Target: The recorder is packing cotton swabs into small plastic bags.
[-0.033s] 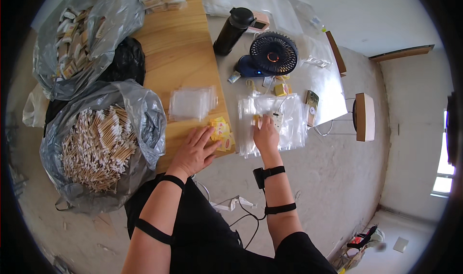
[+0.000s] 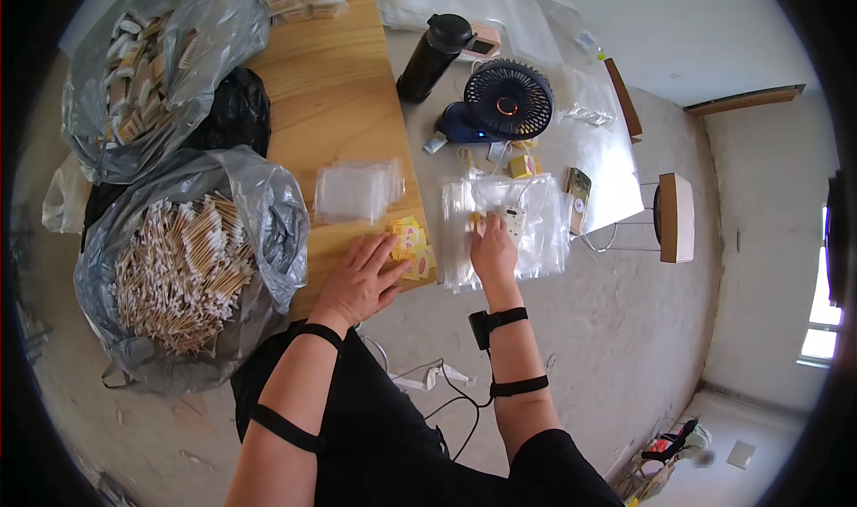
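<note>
My left hand (image 2: pixel 361 279) lies flat on the near edge of the wooden table (image 2: pixel 335 105), fingers spread, its fingertips touching a small pile of yellow packets (image 2: pixel 409 242). My right hand (image 2: pixel 494 250) rests palm down on a heap of clear plastic bags (image 2: pixel 544 235), its fingers stretched out beside a small white item (image 2: pixel 513 221) lying on the heap. Neither hand grips anything. A stack of small clear bags (image 2: pixel 357 190) lies just beyond my left hand.
A large grey bag of wooden-stemmed swabs (image 2: pixel 187 270) stands at my left, with another bag of small packs (image 2: pixel 143 70) behind it. Farther back are a dark blue desk fan (image 2: pixel 504 105), a black bottle (image 2: pixel 435 56) and a phone (image 2: pixel 578 190). A stool (image 2: pixel 674 217) stands at the right.
</note>
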Demonstrator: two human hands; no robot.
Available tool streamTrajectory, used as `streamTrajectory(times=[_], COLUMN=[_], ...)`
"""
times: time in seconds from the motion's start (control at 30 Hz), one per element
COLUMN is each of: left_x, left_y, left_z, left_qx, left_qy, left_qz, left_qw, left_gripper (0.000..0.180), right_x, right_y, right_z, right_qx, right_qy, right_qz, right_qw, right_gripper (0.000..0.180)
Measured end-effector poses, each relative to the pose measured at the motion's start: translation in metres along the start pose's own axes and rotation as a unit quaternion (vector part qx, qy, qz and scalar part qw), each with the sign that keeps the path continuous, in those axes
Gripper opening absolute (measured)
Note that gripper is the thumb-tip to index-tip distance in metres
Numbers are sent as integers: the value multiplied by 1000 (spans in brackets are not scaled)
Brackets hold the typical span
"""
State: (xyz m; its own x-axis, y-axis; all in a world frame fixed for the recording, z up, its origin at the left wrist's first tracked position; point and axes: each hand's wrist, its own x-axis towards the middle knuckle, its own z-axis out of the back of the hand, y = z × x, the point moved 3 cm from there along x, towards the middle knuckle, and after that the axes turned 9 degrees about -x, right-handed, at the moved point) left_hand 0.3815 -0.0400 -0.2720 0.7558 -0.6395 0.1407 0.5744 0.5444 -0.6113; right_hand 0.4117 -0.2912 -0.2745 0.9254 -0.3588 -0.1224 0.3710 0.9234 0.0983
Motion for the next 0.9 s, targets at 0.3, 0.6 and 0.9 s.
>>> streamTrajectory(times=[0.3, 0.6, 0.9], left_x=[-1, -1, -3], left_y=[0, 0, 1], left_z=[-2, -3, 2], left_qx=[6, 11, 5], left_qy=[-1, -4, -1], left_qz=[-2, -9, -5], left_qw=[1000, 1000, 1000], left_gripper=[46, 49, 49], right_x=[3, -6, -46], right_y=[-22, -37, -5], right_z=[-14, -8, 21], right_qx=[56, 145, 526], right_qy=[-74, -118, 3], right_qz=[18, -22, -87], right_qw=[996, 982, 846], right_gripper=[20, 13, 10])
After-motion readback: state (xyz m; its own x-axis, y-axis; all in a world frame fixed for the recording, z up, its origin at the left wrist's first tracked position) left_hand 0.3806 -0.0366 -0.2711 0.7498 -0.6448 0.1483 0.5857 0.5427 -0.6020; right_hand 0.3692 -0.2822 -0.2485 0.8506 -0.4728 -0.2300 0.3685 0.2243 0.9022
